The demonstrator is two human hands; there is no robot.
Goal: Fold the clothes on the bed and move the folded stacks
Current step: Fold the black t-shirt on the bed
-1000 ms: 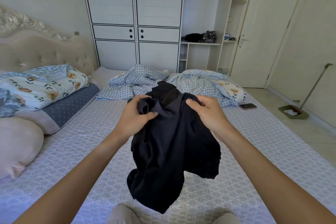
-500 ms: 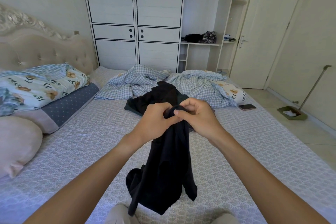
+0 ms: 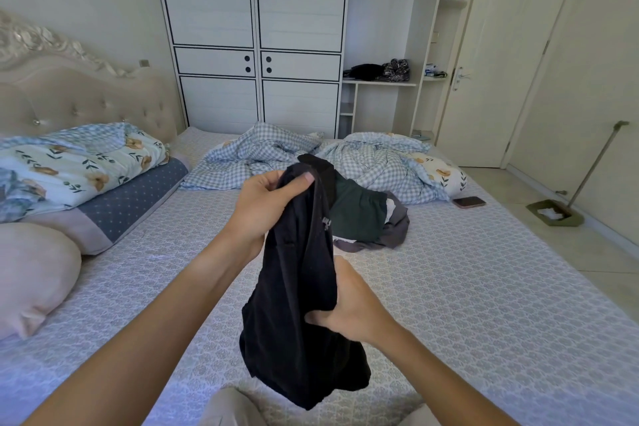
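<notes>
One black garment (image 3: 304, 287), soft matte knit, is held above the bed (image 3: 484, 287), bunched into a long, limp, vertical drape with a small pale print near its upper right edge; the print is too small to be read. Its top is pinched by the left hand (image 3: 266, 207), thumb in front and fingers (image 3: 268, 180) curled behind the cloth. Its middle is gripped by the right hand (image 3: 349, 301), thumb across the near face; the remaining fingers are hidden behind the fabric. The lower hem hangs free just above the mattress cover, a pale lilac quilted sheet with a repeating floral lattice.

One heap of unfolded clothes (image 3: 363, 214) is seen behind the garment: a dark green piece on top, grey and white pieces beneath, partly covered by the held cloth. Crumpled blue gingham bedding (image 3: 262, 156) lies beyond it, near a dark flat phone (image 3: 469, 202). At the left, a floral quilt (image 3: 79, 162) rests on a dotted blue-grey pillow (image 3: 138, 197), and a rounded pink pillow (image 3: 31, 273) is cut off by the frame edge. A tufted beige headboard (image 3: 86, 97) and a white wardrobe (image 3: 256, 38) stand behind.
</notes>
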